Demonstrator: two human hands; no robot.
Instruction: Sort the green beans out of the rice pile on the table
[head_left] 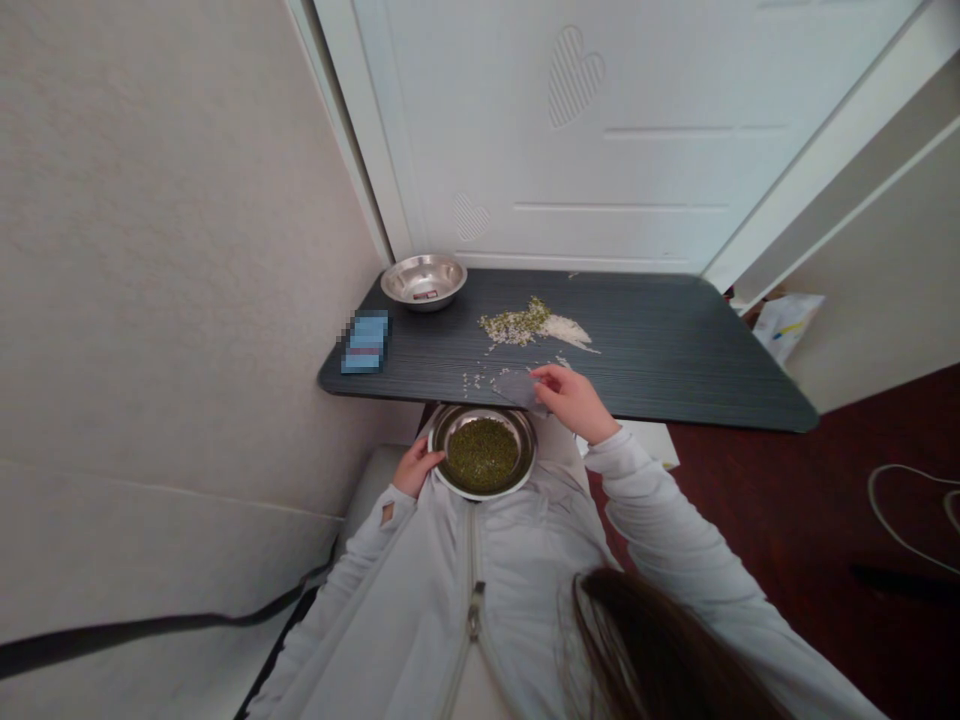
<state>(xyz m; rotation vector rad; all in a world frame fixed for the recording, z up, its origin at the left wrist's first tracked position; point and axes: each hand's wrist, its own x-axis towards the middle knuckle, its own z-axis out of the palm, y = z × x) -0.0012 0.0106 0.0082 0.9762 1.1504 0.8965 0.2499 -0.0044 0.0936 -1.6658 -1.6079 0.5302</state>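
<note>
My left hand (pixel 415 468) is closed on the left rim of a metal bowl (pixel 484 493) in my lap. Small green beans (pixel 484 452), which look like mung beans, fill its bottom. At the table's near edge, my right hand (pixel 576 402) pinches a thin, translucent plastic piece (pixel 517 389), its outline faint. Scattered white grains (pixel 478 382) lie around and left of that piece. Farther back is a heap of mixed green beans and white grains (pixel 514 326), touching a pile of white rice-like grains (pixel 568 331) on its right.
The dark table (pixel 675 345) stands over my knees against a white door (pixel 637 170). A second metal bowl (pixel 424 282), with a small label inside, sits at the back left. A blurred blue phone-like rectangle (pixel 365 342) lies before it. A cable (pixel 892 520) is on the floor at right.
</note>
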